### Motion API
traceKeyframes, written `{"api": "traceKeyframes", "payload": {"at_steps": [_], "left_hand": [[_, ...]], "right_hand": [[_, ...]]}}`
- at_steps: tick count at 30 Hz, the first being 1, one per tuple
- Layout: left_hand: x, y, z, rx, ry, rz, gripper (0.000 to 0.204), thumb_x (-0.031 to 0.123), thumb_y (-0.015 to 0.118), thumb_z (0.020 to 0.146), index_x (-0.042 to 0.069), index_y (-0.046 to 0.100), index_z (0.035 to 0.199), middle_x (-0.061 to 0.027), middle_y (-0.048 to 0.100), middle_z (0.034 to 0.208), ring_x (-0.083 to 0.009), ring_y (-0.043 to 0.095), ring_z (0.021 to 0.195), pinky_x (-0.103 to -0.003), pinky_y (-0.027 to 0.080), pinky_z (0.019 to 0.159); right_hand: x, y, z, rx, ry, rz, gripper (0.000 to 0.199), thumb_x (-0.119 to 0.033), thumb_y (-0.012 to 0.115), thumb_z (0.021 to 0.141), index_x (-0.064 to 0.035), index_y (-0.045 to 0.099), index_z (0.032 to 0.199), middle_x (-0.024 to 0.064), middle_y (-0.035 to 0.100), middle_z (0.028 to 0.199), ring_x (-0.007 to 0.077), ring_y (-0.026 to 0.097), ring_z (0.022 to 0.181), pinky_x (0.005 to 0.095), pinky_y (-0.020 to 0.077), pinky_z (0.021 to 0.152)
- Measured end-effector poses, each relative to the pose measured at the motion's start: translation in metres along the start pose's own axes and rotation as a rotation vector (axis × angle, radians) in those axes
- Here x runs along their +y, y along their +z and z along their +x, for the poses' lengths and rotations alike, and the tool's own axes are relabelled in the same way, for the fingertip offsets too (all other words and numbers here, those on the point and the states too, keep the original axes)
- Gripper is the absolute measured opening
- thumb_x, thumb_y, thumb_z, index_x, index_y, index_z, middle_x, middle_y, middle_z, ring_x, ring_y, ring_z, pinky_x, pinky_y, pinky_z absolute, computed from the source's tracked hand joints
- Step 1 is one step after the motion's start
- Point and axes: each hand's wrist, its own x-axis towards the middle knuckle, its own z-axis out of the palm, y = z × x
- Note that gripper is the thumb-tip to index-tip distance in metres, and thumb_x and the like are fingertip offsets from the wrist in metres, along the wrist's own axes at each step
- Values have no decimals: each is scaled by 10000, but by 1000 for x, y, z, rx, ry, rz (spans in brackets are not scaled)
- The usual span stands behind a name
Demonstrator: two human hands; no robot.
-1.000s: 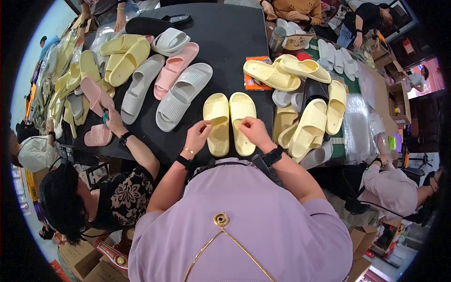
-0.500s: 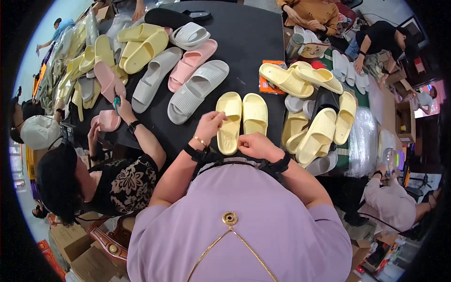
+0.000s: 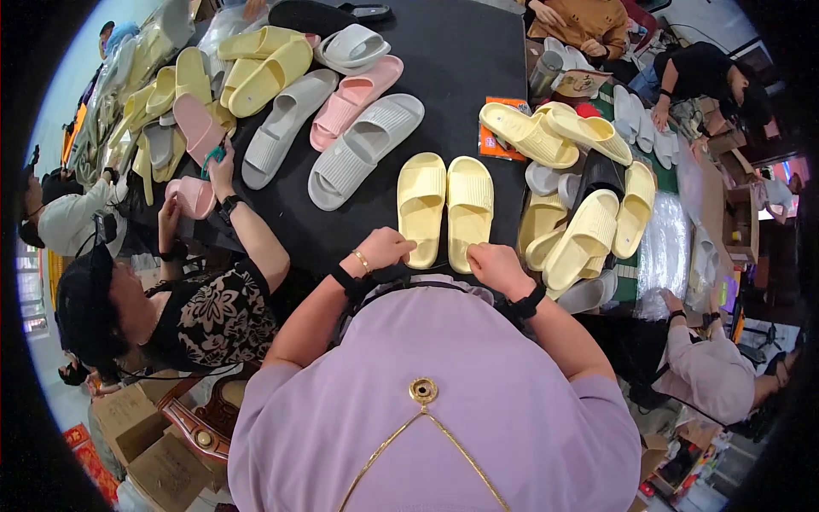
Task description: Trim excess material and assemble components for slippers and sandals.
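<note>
A pair of pale yellow slide sandals lies side by side on the black table [image 3: 478, 77] in front of me. My left hand [image 3: 386, 249] rests at the heel of the left sandal [image 3: 421, 205], fingers curled against its edge. My right hand [image 3: 495, 264] touches the heel of the right sandal [image 3: 470, 205]. Both wrists wear black bands; the left also has a thin gold bracelet. Whether the fingers grip the heels or only press on them is not clear.
Grey slides [image 3: 363, 149], pink slides [image 3: 354, 98] and more yellow ones [image 3: 260, 64] lie at the back left. A heap of yellow slides [image 3: 580, 230] sits to the right. A person in a black patterned top [image 3: 213, 307] works at my left; others sit at the far right.
The view has shifted so the pair sits slightly further right and nearer. My hands have slid from the sandals' sides down to their heels. The person at left raised a hand with a teal tool.
</note>
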Motion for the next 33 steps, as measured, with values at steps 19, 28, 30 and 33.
{"api": "traceKeyframes", "payload": {"at_steps": [19, 28, 30, 33], "left_hand": [[-19, 20, 42, 148, 13, 178, 426, 376, 520, 813, 27, 689, 635, -141, 645, 643, -279, 634, 623, -353, 507, 684], [-38, 24, 38, -156, -57, 260, 413, 385, 522, 799, 51, 693, 628, -91, 657, 629, -243, 637, 611, -346, 505, 673], [-34, 26, 36, -93, -52, 230, 415, 378, 528, 806, 39, 689, 629, -96, 654, 624, -249, 639, 618, -349, 504, 675], [-28, 24, 39, 113, 15, 193, 426, 371, 541, 836, 3, 676, 667, -131, 632, 606, -242, 627, 585, -335, 492, 601]], "right_hand": [[6, 10, 21, -74, 175, -64, 128, -142, 524, 757, -33, 583, 725, 169, 611, 689, 358, 613, 663, 459, 491, 589], [-1, 15, 3, -412, 322, 22, 148, -145, 522, 701, -63, 644, 722, 181, 631, 749, 374, 611, 708, 465, 494, 641], [-2, 13, 5, -318, 290, 20, 138, -142, 524, 721, -49, 625, 705, 185, 628, 743, 380, 606, 693, 469, 489, 623], [-3, 9, 16, -192, 230, -47, 148, -140, 508, 769, -18, 587, 736, 198, 620, 715, 371, 617, 694, 463, 495, 605]]}}
